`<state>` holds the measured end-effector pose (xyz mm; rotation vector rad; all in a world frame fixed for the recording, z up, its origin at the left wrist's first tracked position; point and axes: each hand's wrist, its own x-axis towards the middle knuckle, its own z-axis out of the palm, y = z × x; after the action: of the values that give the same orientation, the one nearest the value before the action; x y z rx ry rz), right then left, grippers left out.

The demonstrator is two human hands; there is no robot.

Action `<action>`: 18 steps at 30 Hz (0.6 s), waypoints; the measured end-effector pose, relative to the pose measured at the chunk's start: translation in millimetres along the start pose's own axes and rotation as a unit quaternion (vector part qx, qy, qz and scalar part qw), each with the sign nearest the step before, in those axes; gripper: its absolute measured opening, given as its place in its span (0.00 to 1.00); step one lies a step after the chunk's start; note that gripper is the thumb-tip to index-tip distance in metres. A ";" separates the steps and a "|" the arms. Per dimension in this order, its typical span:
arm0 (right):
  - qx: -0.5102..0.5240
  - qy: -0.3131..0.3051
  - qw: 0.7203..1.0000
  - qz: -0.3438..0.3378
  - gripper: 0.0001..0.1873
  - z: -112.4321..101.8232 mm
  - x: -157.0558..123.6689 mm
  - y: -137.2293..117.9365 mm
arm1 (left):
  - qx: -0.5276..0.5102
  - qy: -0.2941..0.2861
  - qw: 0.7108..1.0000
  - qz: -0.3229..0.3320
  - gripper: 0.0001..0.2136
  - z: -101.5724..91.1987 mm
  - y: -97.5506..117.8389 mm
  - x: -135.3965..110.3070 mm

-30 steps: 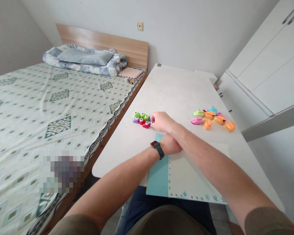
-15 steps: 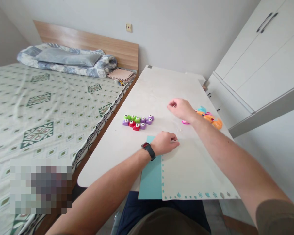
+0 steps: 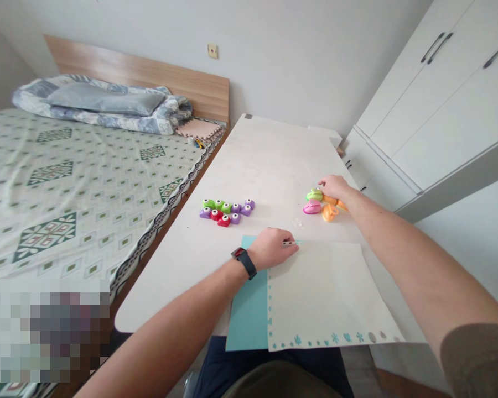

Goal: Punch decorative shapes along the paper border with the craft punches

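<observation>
My left hand (image 3: 273, 249) rests with curled fingers on the top edge of a white paper sheet (image 3: 323, 293) that lies over a teal sheet (image 3: 249, 309) on the white table (image 3: 269, 160); the white sheet's edges carry punched-out shapes. My right hand (image 3: 334, 188) reaches to the right-hand pile of larger craft punches (image 3: 320, 202), pink, green and orange, its fingers touching the green and orange ones. A cluster of small punches (image 3: 226, 210), green, purple and red, sits left of centre.
A bed (image 3: 66, 182) with a patterned cover and folded blue bedding (image 3: 103, 105) runs along the table's left edge. White wardrobe doors (image 3: 431, 99) stand to the right. Tiny paper bits (image 3: 297, 223) lie near the sheet's top edge.
My right hand left the small punches at the left, crossed the table to the right and now touches the pile of larger punches. My left hand stayed on the paper.
</observation>
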<state>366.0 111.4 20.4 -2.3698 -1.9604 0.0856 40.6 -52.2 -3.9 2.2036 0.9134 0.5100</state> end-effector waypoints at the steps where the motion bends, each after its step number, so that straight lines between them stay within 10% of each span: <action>1: 0.002 -0.005 1.000 -0.004 0.19 2.4 2.5 1.0 | -0.001 0.000 1.000 0.000 0.12 -0.2 -0.1 0.2; 13: 0.147 0.122 0.981 -0.020 0.17 -16.9 -30.2 -2.9 | -0.017 -0.001 1.000 -0.012 0.12 -2.1 2.8 0.1; 16: 0.398 0.158 0.902 -0.057 0.16 -24.2 -72.1 -19.5 | -0.026 0.001 1.000 -0.013 0.12 -2.3 2.9 -0.2; 18: 0.536 0.071 0.837 -0.081 0.19 -26.1 -106.4 -34.7 | -0.029 0.002 0.999 -0.015 0.12 -2.3 3.1 -0.4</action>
<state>314.2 13.0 49.5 -1.4044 -1.4066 0.7465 40.4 -53.1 0.0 2.1339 0.9201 0.5201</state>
